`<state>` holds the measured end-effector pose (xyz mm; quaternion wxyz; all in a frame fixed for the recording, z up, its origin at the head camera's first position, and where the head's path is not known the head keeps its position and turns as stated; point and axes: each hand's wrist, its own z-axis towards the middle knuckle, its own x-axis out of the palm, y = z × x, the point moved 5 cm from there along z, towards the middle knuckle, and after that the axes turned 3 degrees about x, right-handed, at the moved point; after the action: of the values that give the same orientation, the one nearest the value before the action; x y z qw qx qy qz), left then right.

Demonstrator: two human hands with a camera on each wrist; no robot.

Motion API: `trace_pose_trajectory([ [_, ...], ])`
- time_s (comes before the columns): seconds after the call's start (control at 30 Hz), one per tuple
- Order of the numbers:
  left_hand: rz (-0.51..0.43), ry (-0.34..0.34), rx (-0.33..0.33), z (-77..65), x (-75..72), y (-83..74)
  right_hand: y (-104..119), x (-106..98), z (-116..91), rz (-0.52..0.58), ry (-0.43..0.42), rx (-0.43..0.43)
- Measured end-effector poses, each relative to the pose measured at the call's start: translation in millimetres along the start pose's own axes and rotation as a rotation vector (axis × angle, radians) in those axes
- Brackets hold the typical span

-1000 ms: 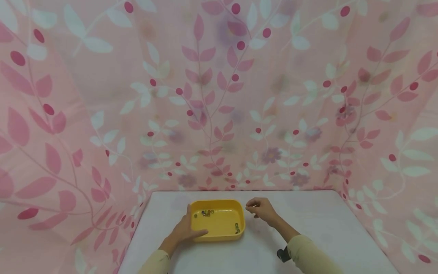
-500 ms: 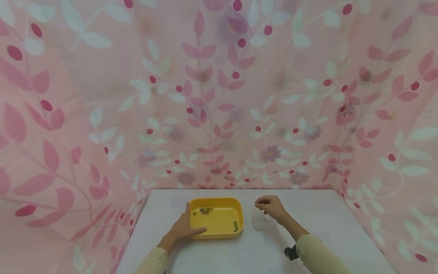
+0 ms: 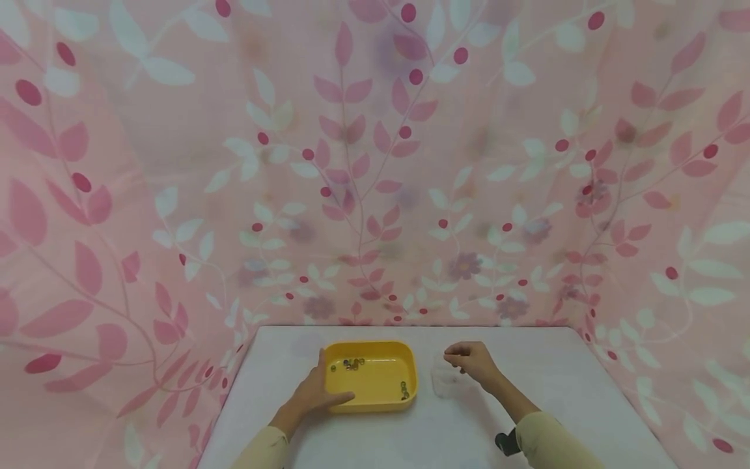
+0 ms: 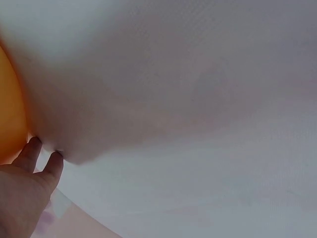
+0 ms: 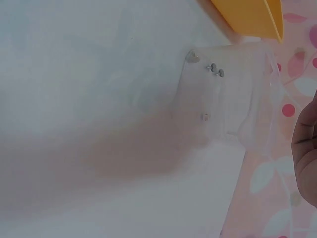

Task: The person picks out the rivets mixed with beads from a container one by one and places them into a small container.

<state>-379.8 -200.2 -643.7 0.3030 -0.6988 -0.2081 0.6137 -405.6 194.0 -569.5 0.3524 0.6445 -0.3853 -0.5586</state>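
My left hand [image 3: 313,389] holds the yellow tray [image 3: 375,409] by its left near corner, fingers along the outer side and thumb across the front rim. Several glass marbles [image 3: 351,365] lie in the tray's far left part, and a few others [image 3: 404,389] sit by its right wall. Above a clear plastic container [image 3: 442,384], my right hand [image 3: 474,363] has its thumb and fingertips drawn together; whether something small is between them is too small to tell. Several marbles [image 5: 213,67] are inside that container in the right wrist view. Only part of the right hand shows there.
Both things stand on a white-covered table [image 3: 351,443], the container a short gap right of the tray. Pink leaf-patterned cloth [image 3: 375,195] hangs behind and along both sides. A black wrist-worn device [image 3: 507,442] hangs below the right forearm.
My right hand has moved rightward from beside the tray's right rim to over the clear container, which has come into sight beneath it. The left hand keeps its hold on the tray.
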Motion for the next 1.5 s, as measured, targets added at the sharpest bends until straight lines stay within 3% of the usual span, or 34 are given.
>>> trace_pose_trajectory([
  [0.43, 0.028, -0.015, 0.009, 0.2, 2.4, -1.8, -23.1, -13.5, -0.4, 0.019, -0.026, -0.031],
  [0.9, 0.031, -0.018, 0.021, -0.3, 3.0, -0.1, -42.2, -8.6, -6.1, 0.034, -0.024, 0.023],
  [1.2, 0.012, -0.016, 0.002, -1.6, 1.2, -1.6, -44.4, -8.2, -10.3, 0.037, -0.016, 0.019],
  [1.5, 0.022, -0.020, -0.008, -0.1, 0.4, -0.5, -44.5, -8.2, -5.7, 0.008, -0.063, 0.017],
])
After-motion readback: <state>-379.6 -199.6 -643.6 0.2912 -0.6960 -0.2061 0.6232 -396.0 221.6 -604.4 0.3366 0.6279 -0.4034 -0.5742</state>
